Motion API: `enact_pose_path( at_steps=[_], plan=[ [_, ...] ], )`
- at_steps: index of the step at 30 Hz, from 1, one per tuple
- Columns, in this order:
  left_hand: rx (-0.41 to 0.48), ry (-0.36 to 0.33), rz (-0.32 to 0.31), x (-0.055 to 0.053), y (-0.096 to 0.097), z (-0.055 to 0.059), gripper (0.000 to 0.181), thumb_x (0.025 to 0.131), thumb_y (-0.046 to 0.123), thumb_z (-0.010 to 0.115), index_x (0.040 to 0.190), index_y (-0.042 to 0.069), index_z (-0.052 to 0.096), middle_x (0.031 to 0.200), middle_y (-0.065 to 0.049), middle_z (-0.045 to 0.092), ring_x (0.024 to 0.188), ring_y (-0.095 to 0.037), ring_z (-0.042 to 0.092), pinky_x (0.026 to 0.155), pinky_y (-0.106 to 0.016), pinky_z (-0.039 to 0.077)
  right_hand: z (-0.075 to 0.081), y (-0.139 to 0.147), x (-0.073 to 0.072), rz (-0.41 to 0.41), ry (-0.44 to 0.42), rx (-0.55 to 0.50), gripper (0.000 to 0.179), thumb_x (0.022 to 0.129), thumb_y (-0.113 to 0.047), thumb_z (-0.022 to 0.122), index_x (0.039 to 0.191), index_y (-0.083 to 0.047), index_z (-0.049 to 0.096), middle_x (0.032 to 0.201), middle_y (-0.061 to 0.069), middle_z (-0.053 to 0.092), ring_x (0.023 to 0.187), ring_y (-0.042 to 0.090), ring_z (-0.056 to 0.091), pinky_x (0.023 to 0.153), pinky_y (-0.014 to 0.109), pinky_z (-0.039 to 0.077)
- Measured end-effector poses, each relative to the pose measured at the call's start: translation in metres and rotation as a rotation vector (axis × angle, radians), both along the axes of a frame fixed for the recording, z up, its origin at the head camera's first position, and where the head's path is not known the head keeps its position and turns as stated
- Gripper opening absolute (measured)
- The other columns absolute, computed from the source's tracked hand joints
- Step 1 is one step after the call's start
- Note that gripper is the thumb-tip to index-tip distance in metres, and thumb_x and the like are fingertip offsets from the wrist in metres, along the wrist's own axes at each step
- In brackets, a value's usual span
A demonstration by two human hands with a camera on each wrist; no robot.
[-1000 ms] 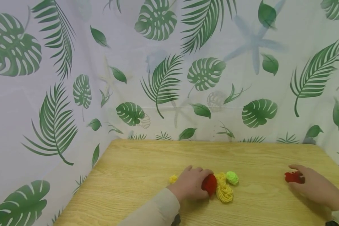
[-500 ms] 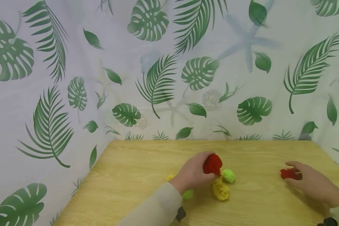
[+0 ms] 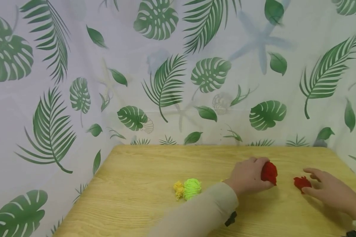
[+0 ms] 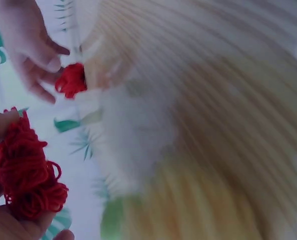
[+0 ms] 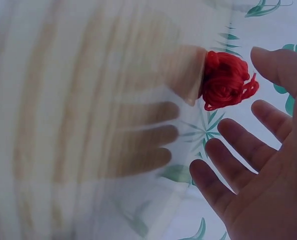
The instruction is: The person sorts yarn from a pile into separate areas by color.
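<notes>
My left hand grips a bundle of red yarn and carries it above the right half of the table. In the left wrist view the held red yarn shows loose loops, with fingers and thumb around it. My right hand is at the right, beside a smaller ball of red yarn on the table. Seen from the right wrist, that hand has its fingers spread and palm bare, and the small red ball sits just beyond the fingertips.
On the wooden table a small orange-yellow yarn piece lies against a bright green yarn ball. My left arm hides part of the table's middle, with a bit of yellow showing behind the wrist. A leaf-print cloth hangs behind the table.
My left hand has lifted the red yarn bundle from beside the yellow yarn and moved it right, toward my right hand. The right hand stays by the small red ball, its fingers a little further off it.
</notes>
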State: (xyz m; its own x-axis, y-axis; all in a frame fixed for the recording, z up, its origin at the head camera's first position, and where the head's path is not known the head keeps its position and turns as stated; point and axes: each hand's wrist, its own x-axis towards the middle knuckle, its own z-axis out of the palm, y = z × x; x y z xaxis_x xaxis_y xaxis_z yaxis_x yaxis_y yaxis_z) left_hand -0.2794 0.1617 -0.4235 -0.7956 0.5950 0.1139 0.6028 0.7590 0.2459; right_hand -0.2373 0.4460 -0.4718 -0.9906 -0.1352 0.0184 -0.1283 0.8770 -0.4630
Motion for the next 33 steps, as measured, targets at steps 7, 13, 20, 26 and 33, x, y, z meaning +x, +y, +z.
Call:
enact_pose_path(
  at_steps=[7,13,20,26,33],
  plan=[
    [-0.103,0.026,0.115,0.001,0.064,-0.027,0.064,0.082,0.062,0.075,0.137,0.048,0.047,0.127,0.024,0.055,0.104,-0.002,0.054,0.091,-0.029,0.043,-0.002,0.001,0.005,-0.017,0.007,-0.010,0.081,0.091,-0.039,0.076,0.142,0.014,0.040,0.128,0.045,0.049,0.113,0.062,0.050,0.081,0.071,0.047],
    [-0.111,0.029,0.176,0.003,0.091,-0.040,0.058,0.082,0.058,0.076,0.132,0.049,0.048,0.127,0.022,0.055,0.112,-0.006,0.054,0.104,-0.037,0.039,0.000,-0.001,0.009,-0.065,-0.074,0.002,0.087,0.091,-0.047,0.073,0.143,0.014,0.037,0.130,0.045,0.047,0.114,0.062,0.049,0.079,0.071,0.048],
    [-0.151,-0.026,0.215,0.005,0.103,-0.055,0.052,0.083,0.057,0.076,0.128,0.049,0.050,0.122,0.022,0.055,0.107,-0.006,0.054,0.091,-0.033,0.046,0.002,-0.001,0.016,-0.059,-0.102,0.003,0.087,0.096,-0.050,0.067,0.143,0.015,0.034,0.130,0.047,0.046,0.114,0.063,0.049,0.079,0.070,0.048],
    [-0.145,-0.037,0.186,0.001,0.105,-0.054,0.058,0.083,0.057,0.077,0.132,0.049,0.048,0.125,0.021,0.053,0.105,-0.004,0.054,0.082,-0.027,0.049,0.005,-0.001,0.013,-0.065,-0.097,-0.001,0.089,0.094,-0.051,0.068,0.143,0.014,0.034,0.129,0.046,0.047,0.113,0.063,0.050,0.080,0.071,0.048],
    [-0.112,-0.023,0.154,0.000,0.098,-0.051,0.072,0.081,0.062,0.077,0.142,0.050,0.041,0.138,0.022,0.043,0.121,-0.004,0.046,0.092,-0.028,0.047,0.008,-0.010,0.013,-0.050,-0.086,-0.008,0.085,0.094,-0.047,0.069,0.143,0.014,0.036,0.129,0.047,0.047,0.113,0.063,0.051,0.081,0.072,0.047]
  ],
)
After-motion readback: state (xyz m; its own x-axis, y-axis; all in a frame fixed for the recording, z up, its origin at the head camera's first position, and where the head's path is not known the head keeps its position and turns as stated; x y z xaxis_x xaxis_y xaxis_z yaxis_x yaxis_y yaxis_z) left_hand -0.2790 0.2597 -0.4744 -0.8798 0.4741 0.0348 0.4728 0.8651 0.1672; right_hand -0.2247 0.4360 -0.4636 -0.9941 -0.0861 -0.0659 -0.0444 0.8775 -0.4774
